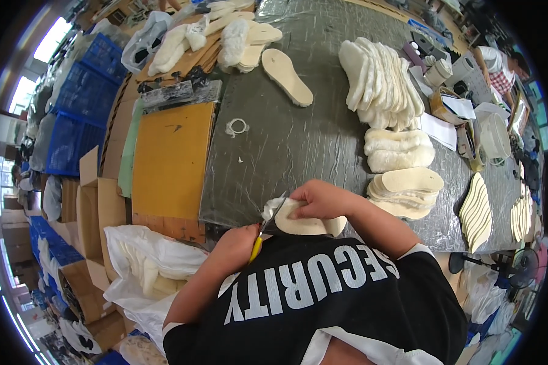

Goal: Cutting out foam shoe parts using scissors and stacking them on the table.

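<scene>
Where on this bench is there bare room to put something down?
The widest bare stretch of the grey table lies between the small white ring, the lone insole and the fleecy insole stacks. The orange board is bare too. The right end, with tape rolls and tubs, is crowded.

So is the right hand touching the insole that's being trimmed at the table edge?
Touching. The head view shows the right hand pressed flat on the cream insole, its fingers over its top, no gap visible.
</scene>
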### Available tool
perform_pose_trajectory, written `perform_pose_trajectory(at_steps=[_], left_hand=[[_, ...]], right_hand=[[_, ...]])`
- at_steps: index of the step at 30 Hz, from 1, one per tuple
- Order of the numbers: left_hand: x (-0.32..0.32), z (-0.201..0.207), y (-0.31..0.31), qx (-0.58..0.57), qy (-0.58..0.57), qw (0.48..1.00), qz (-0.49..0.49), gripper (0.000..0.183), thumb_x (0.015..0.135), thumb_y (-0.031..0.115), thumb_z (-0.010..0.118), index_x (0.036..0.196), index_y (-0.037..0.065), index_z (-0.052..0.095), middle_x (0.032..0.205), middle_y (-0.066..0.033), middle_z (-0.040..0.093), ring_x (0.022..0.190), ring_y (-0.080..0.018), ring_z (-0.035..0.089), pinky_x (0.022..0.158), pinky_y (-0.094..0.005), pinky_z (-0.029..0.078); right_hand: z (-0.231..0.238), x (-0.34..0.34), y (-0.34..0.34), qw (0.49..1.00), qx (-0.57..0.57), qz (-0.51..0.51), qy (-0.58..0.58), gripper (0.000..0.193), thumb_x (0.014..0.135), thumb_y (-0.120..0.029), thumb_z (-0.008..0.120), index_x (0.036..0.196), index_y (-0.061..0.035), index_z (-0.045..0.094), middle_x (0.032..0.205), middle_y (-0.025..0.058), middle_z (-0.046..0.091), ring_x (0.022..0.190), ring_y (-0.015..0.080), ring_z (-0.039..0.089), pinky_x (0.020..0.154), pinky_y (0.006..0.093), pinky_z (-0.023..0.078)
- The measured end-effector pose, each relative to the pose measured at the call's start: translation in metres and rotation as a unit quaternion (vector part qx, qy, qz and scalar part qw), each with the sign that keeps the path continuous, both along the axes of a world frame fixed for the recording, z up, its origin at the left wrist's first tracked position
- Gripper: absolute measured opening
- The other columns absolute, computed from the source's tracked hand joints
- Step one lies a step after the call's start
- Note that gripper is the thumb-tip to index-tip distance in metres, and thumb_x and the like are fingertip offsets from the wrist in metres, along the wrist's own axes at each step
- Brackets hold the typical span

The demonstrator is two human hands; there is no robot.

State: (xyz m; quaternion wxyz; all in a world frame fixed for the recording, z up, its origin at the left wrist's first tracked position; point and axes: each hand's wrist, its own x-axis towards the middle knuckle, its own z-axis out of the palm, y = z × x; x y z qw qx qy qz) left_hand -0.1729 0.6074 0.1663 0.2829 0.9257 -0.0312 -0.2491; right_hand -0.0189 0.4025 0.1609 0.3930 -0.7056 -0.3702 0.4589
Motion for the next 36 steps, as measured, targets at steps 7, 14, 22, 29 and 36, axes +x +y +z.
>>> perform_pose_trajectory(at_steps=[7, 14, 22, 29, 36], left_hand=[[-0.008, -0.01, 0.007, -0.1, 0.084, 0.991, 0.009, 0.034, 0.087, 0.03, 0.057, 0.1, -0.001, 0.054, 0.089, -0.0231, 0.061, 0.084, -0.0386, 0.059, 0.074, -0.0414, 0.046], [-0.011, -0.018, 0.027, -0.102, 0.244, 0.964, 0.018, 0.04, 0.088, 0.031, 0.055, 0.113, -0.001, 0.05, 0.101, -0.0228, 0.059, 0.094, -0.0353, 0.058, 0.079, -0.0397, 0.045], [-0.013, -0.003, 0.01, -0.094, 0.139, 0.986, 0.003, 0.036, 0.089, 0.028, 0.053, 0.108, -0.003, 0.049, 0.103, -0.0224, 0.058, 0.097, -0.0369, 0.056, 0.084, -0.0413, 0.044], [0.001, 0.003, -0.002, -0.04, 0.103, 0.994, -0.002, 0.052, 0.087, 0.027, 0.055, 0.124, -0.008, 0.042, 0.112, -0.0255, 0.055, 0.107, -0.0366, 0.053, 0.091, -0.0396, 0.041], [0.001, 0.003, -0.004, -0.052, 0.05, 0.997, -0.018, 0.036, 0.088, 0.024, 0.053, 0.104, -0.008, 0.047, 0.101, -0.0261, 0.057, 0.097, -0.0395, 0.055, 0.083, -0.0433, 0.044]], right_hand=[[-0.015, -0.001, -0.011, 0.999, 0.018, -0.022, 0.025, 0.032, 0.08, -0.03, 0.063, 0.09, 0.0009, 0.063, 0.068, 0.0116, 0.061, 0.062, 0.0194, 0.055, 0.061, 0.0326, 0.044], [-0.03, 0.006, -0.027, 0.985, 0.007, -0.136, 0.106, 0.027, 0.08, -0.026, 0.065, 0.084, 0.0013, 0.064, 0.06, 0.0025, 0.053, 0.058, 0.0087, 0.046, 0.055, 0.0285, 0.04], [-0.01, -0.001, -0.017, 0.987, 0.017, -0.117, 0.113, 0.021, 0.083, -0.02, 0.066, 0.088, 0.0003, 0.065, 0.064, -0.004, 0.053, 0.061, 0.0037, 0.044, 0.054, 0.0232, 0.038], [-0.006, -0.005, -0.009, 0.994, 0.026, -0.064, 0.079, 0.025, 0.081, -0.023, 0.068, 0.087, 0.0009, 0.064, 0.062, -0.0012, 0.053, 0.06, 0.0049, 0.044, 0.054, 0.0243, 0.039], [-0.003, -0.006, -0.012, 0.995, 0.034, -0.042, 0.087, 0.026, 0.081, -0.024, 0.07, 0.086, 0.001, 0.065, 0.062, -0.0006, 0.054, 0.06, 0.005, 0.044, 0.055, 0.0251, 0.04]])
